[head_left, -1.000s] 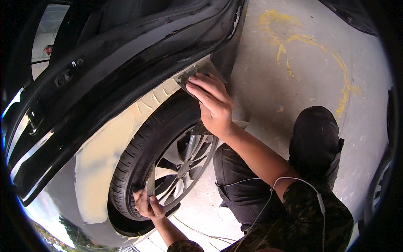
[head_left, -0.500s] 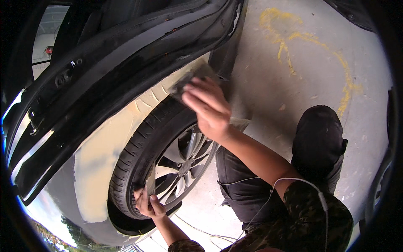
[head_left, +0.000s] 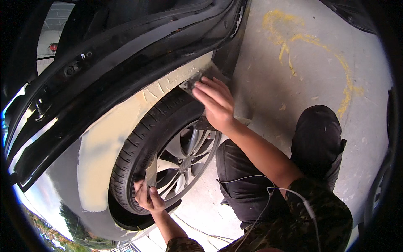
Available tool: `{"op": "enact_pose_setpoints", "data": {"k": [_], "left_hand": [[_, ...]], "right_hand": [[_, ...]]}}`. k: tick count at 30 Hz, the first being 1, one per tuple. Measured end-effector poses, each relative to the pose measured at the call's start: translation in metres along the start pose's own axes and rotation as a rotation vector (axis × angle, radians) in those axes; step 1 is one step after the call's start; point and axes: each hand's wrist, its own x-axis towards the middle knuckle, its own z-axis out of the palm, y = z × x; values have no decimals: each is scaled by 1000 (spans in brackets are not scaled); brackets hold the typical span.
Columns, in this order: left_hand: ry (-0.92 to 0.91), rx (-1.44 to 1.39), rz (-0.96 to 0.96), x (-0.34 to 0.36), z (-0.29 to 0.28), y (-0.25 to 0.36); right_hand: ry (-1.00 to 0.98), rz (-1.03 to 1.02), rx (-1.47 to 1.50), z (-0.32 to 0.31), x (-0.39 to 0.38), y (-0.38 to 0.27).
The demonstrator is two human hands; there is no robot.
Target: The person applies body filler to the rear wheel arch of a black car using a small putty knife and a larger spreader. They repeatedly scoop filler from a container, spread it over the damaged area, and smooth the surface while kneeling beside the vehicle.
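Note:
My right hand point(head_left: 217, 103) is closed on a dark, flat filler spreader point(head_left: 191, 82), fingers laid along it. The spreader is at the lower edge of the car panel beside the wheel arch, where cream filler point(head_left: 107, 147) coats a long curved band. Ridges mark the filler just left of the spreader. Lower down, my left hand point(head_left: 149, 200) grips a putty knife point(head_left: 151, 172) with its blade pointing up, in front of the tyre point(head_left: 134, 164). Pale material shows on that blade. My palm hides its handle.
The silver wheel rim point(head_left: 184, 161) sits just right of the putty knife. An open black door frame point(head_left: 105, 71) runs above the filled band. My bent knee point(head_left: 319, 134) is at the right, over a grey floor point(head_left: 277, 96) with yellow marks. A thin white cable point(head_left: 308, 206) crosses my right sleeve.
My right hand and the spreader have shifted slightly right and down along the panel edge, uncovering more ridged filler. My left hand stays nearly in place with the putty knife. The view has shifted slightly.

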Motion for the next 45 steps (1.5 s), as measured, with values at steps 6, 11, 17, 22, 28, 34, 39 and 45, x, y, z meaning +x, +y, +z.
{"op": "enact_pose_setpoints", "data": {"k": [6, 11, 17, 22, 28, 34, 39, 45], "left_hand": [[5, -25, 7, -3, 0, -3], [4, -30, 16, -7, -1, -7], [-14, -28, 18, -3, -1, -5], [-20, 8, 62, -2, -1, -7], [-19, 2, 61, -7, -4, -9], [-1, 35, 106, -8, -3, -13], [21, 11, 95, -9, -1, -14], [-2, -24, 50, -8, -2, -9]], "right_hand": [[-77, 28, 39, -1, 23, -27], [-37, -35, 29, 9, 13, -25], [-49, -36, 9, -3, 4, -13], [23, -35, 36, 0, 7, -33], [9, -86, 39, 35, -6, -24], [-33, -57, -21, 1, -27, -16], [-16, -6, 58, -10, 6, -43], [-39, -129, 87, 24, 22, -57]]}}
